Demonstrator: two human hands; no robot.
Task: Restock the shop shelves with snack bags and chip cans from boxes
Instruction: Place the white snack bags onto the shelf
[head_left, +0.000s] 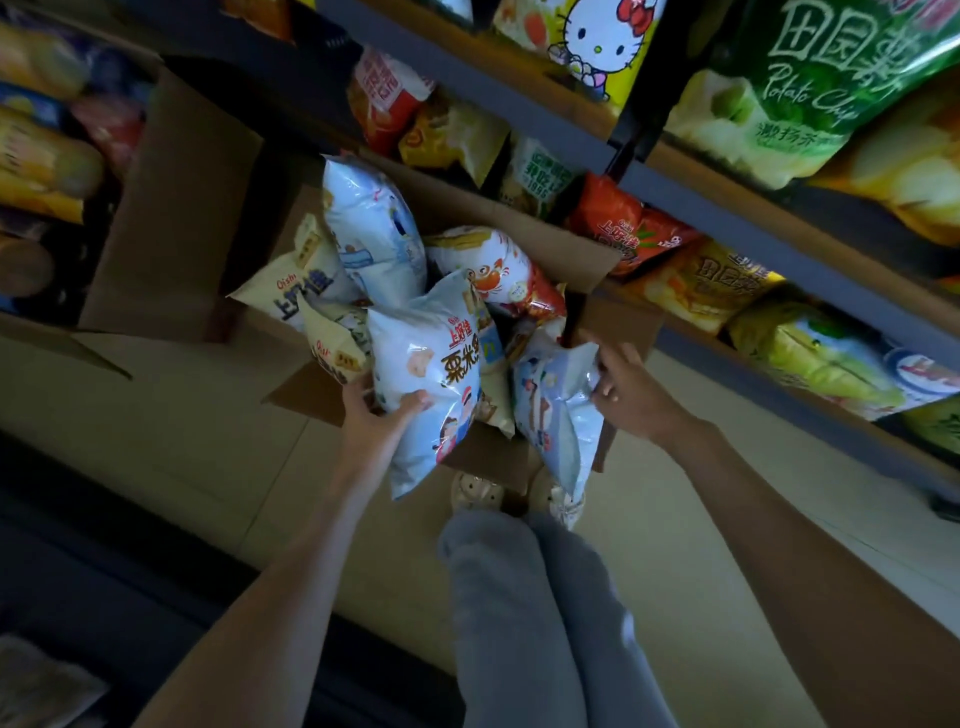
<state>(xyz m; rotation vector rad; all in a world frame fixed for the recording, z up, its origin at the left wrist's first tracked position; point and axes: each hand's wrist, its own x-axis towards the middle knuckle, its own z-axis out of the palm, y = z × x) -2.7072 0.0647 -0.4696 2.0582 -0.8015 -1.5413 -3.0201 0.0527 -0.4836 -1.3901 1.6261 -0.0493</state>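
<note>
Both hands are occupied at the near edge of the box (545, 228), a pale blue bag (421, 374) being gripped by the left hand (382, 415) and a second bag (553, 415) pinched by the right hand (631, 392), while several bags (374, 228) are left inside and the shelves (727, 221) are judged largely stocked.

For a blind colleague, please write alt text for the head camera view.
Seen from above, the left hand grips a blue bag and the right hand grips a second blue bag over an open box of snack bags on the floor. Shelves at the right hold more bags.
</note>
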